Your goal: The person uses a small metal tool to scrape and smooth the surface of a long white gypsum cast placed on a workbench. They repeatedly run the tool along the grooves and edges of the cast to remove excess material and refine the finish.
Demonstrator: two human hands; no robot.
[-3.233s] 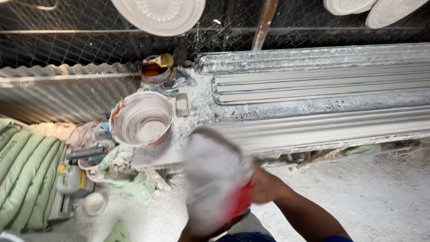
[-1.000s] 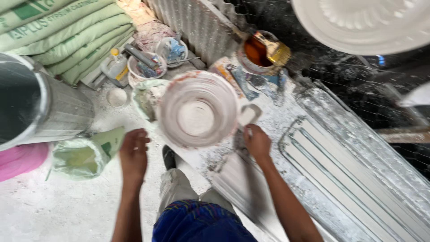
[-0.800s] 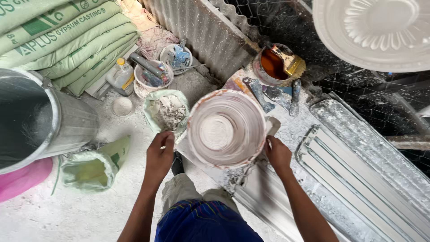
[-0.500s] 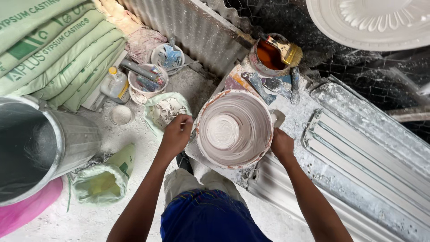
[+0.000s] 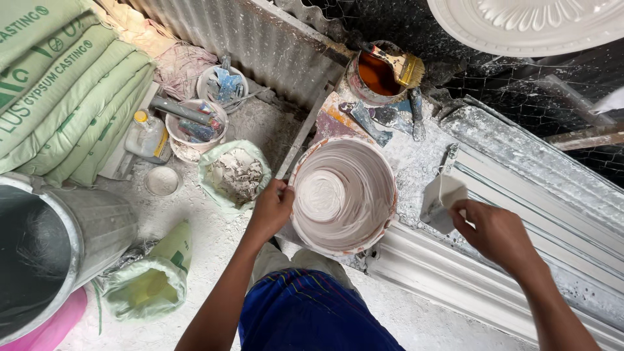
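A plaster-coated round bucket [image 5: 343, 195] stands on the dusty work surface in front of me, white residue swirled inside. My left hand [image 5: 271, 209] grips its left rim. My right hand [image 5: 497, 236] is out to the right, fingers closed on a small grey-white scraper [image 5: 443, 201] that rests on the plaster-covered surface. Long white plaster cornice mouldings [image 5: 520, 214] lie under and beyond that hand.
A tin of brown liquid with a brush [image 5: 383, 71] sits behind the bucket. Small tubs of tools [image 5: 195, 127], a bag of grey powder [image 5: 235, 174], stacked green sacks [image 5: 58, 84], a metal drum [image 5: 45, 240] and a green bag [image 5: 153, 279] crowd the left. A plaster ceiling rose [image 5: 533, 23] hangs above.
My view has shifted and the bucket now sits steady. My right hand has left the bucket's right rim and moved right onto the scraper. My left hand stays at the left rim.
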